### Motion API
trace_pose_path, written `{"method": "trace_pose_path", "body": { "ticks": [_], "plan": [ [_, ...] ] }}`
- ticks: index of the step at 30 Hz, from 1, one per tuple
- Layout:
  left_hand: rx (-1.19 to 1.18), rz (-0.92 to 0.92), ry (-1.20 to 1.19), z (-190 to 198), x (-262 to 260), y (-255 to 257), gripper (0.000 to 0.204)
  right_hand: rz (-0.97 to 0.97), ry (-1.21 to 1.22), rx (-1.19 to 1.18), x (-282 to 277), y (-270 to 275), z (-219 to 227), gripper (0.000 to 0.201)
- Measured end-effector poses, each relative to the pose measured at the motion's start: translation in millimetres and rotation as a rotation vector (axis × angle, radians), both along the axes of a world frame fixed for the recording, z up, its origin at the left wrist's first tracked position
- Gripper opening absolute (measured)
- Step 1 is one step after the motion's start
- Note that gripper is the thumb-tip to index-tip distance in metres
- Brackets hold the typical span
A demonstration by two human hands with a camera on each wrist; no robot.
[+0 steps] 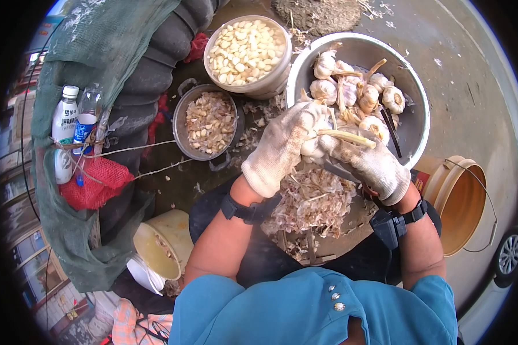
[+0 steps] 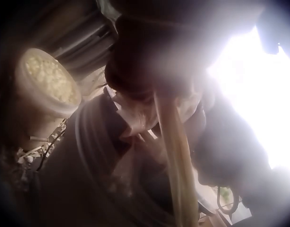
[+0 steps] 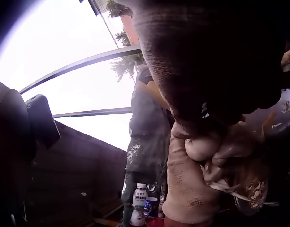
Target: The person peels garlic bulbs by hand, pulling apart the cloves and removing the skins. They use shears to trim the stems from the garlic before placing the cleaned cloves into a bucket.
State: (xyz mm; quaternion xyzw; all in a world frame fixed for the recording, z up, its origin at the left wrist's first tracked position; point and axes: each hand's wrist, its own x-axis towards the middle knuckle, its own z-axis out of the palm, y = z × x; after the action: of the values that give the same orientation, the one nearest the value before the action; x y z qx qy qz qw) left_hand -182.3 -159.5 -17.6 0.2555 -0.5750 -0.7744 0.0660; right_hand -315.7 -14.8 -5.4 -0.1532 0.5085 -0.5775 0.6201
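Both hands wear pale knitted work gloves and meet at a garlic bulb (image 1: 311, 148) over the near side of a wide metal basin (image 1: 421, 135). My left hand (image 1: 283, 148) grips the bulb from the left. From the other side, my right hand (image 1: 377, 167) holds it, and the dry stalk (image 1: 348, 137) sticks out across the right glove's fingers. Smooth pale cloves (image 3: 201, 148) show between the gloves in the right wrist view. Whole garlic bulbs (image 1: 368, 99) lie in the basin beside a dark thin-handled tool (image 1: 392, 133). Loose garlic skins (image 1: 316, 201) are heaped below the hands.
A white bucket (image 1: 285, 62) of peeled cloves stands behind a two-handled pot (image 1: 176, 122) of unpeeled ones. At right, a yellowish bucket (image 1: 460, 210) lies tipped. Bottles (image 1: 66, 118) and red netting (image 1: 101, 181) sit left, by a large ribbed tyre (image 1: 141, 72).
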Motion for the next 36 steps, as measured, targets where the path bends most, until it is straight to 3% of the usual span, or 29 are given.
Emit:
{"method": "trace_pose_path", "body": {
  "ticks": [1, 3, 5, 7, 10, 15, 17, 18, 19, 21, 26, 28, 29, 30, 32, 34, 36],
  "plan": [
    [0.158, -0.034, -0.002, 5.1, 0.1, -1.0, 0.05, 0.069, 0.104, 0.048, -3.8, -0.7, -0.7, 0.042],
    [0.199, -0.045, -0.086, 4.1, 3.3, -4.5, 0.049, 0.137, 0.209, 0.098, -4.4, 0.4, -3.8, 0.045],
    [0.239, -0.054, -0.169, 0.5, 4.5, -5.2, 0.049, 0.059, 0.448, -0.124, 0.1, 2.3, -11.8, 0.043],
    [0.139, 0.019, -0.134, -4.0, 4.5, -2.5, 0.047, 0.068, 0.453, -0.066, 3.2, -2.8, -4.7, 0.04],
    [0.188, 0.102, -0.099, -4.8, 4.6, 3.9, 0.045, 0.072, 0.505, 0.0, 7.8, -8.3, 5.2, 0.035],
    [0.218, 0.095, -0.134, 0.2, 6.8, 5.3, 0.043, 0.081, 0.543, 0.07, 9.6, -9.1, 7.6, 0.034],
    [0.25, 0.131, -0.142, -0.8, 3.7, 8.0, 0.043, 0.282, 0.832, 0.073, 5.6, -10.0, 15.4, 0.034],
    [0.199, 0.203, -0.089, -6.5, 0.7, 8.1, 0.04, 0.284, 0.833, 0.072, 8.8, -7.7, 13.1, 0.034],
    [0.146, 0.275, -0.035, -10.9, -0.8, 6.7, 0.038, 0.266, 0.98, 0.013, 14.8, -3.9, 7.9, 0.035],
    [0.156, 0.243, -0.099, -15.1, 3.3, 0.4, 0.041, 0.261, 1.152, -0.048, 19.0, -1.2, -1.8, 0.037],
    [0.175, 0.211, -0.135, -18.5, 5.0, 0.3, 0.044, 0.301, 1.2, -0.157, 23.4, 1.2, -12.3, 0.037],
    [0.258, 0.315, -0.024, -23.7, 3.1, 1.2, 0.046, 0.254, 1.159, -0.148, 22.2, 2.5, -16.4, 0.036],
    [0.085, 0.222, -0.07, -23.0, 5.1, -5.8, 0.048, 0.251, 1.16, -0.152, 19.7, 2.8, -18.2, 0.036],
    [0.079, 0.225, -0.072, -18.2, 4.4, -6.5, 0.048, 0.255, 1.04, -0.062, 15.8, 3.5, -21.0, 0.034],
    [-0.167, 0.28, -0.163, -10.3, 1.4, -4.0, 0.05, 0.26, 0.919, 0.029, 10.7, 1.7, -21.0, 0.032],
    [-0.08, 0.258, -0.1, -10.0, 1.8, -3.9, 0.049, 0.118, 0.908, 0.015, 4.1, 0.3, -14.8, 0.03],
    [0.006, 0.231, -0.04, -17.4, 2.1, -4.2, 0.049, 0.113, 0.864, 0.035, 6.9, 3.2, -21.3, 0.029]
  ]
}}
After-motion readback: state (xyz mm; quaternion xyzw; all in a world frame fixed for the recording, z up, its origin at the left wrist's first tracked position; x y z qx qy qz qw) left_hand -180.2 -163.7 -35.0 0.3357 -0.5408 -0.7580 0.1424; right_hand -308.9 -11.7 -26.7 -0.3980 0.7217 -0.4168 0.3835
